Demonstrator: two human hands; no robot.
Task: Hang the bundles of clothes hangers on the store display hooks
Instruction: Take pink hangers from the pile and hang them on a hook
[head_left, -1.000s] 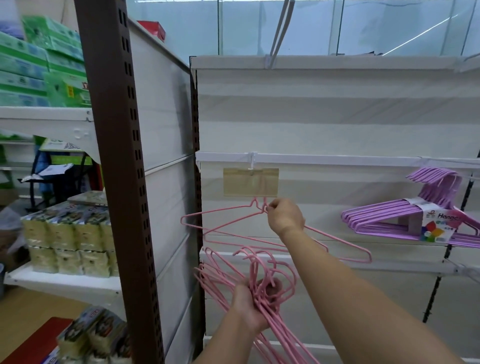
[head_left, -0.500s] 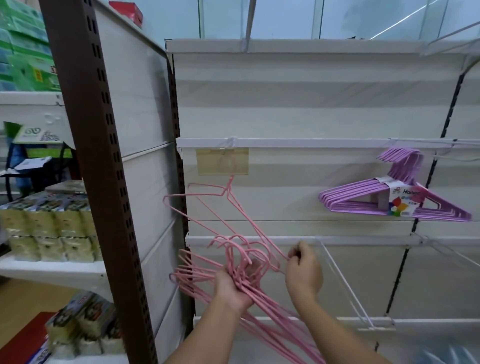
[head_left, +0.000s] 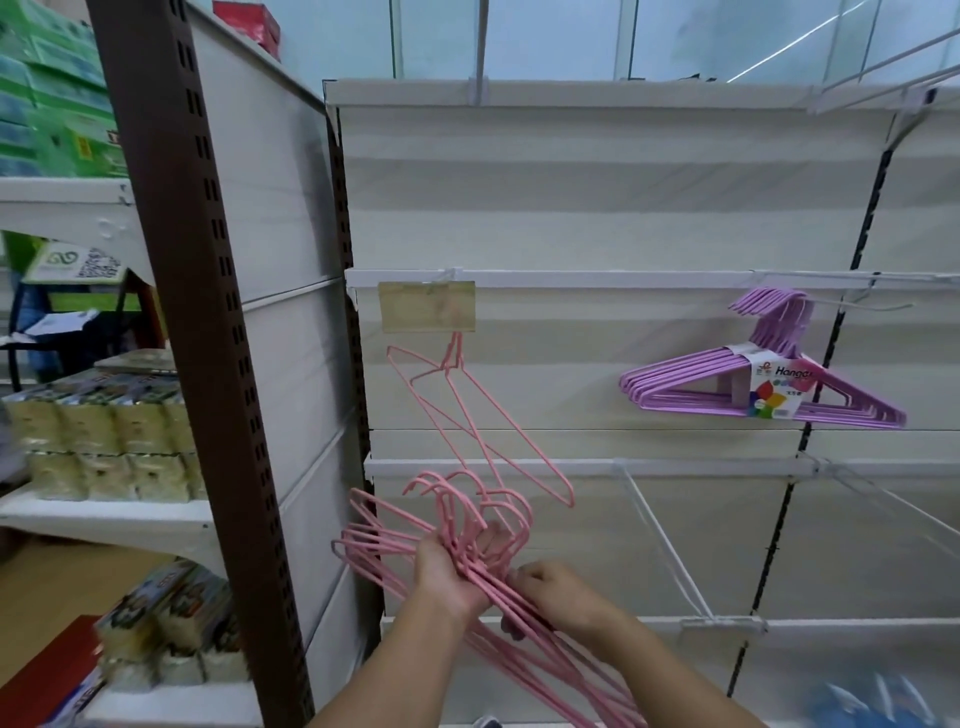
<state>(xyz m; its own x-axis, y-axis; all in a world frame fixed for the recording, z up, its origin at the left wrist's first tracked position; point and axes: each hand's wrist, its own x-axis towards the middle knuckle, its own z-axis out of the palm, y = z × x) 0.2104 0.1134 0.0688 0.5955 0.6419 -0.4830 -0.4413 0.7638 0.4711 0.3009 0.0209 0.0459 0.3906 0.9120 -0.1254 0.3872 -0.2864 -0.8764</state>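
While both forearms reach in from the bottom of the view, the left hand (head_left: 447, 574) is curled around a loose bundle of pink hangers (head_left: 467, 535), gripping them just below their hooks, which fan upward above the knuckles. Its triangular bodies stick out to the left and trail down to the right, past the wrists and toward the lower edge. The right hand (head_left: 558, 590) sits just beside the left, its fingers bent onto the pink wires on the right side of the same bundle and pinching them. Beyond the hands stands a pale slatted display panel (head_left: 597, 208) crossed by white rails. On the left of it, two or three pink hangers (head_left: 457, 410) already hang tilted from a hook hidden behind a tan price tag holder (head_left: 426, 306), their lower corners reaching down close to the held bundle. A bare white wire hook (head_left: 660, 535) juts out from the lower rail to the right of the hands. Farther right and higher, a banded bundle of purple hangers (head_left: 753, 389) with a printed label hangs from another hook on the middle rail. A brown slotted upright (head_left: 208, 364) rises at the left, and past it white shelves hold yellowish shrink-wrapped packs (head_left: 104, 441) and, higher up, green boxes (head_left: 52, 88).
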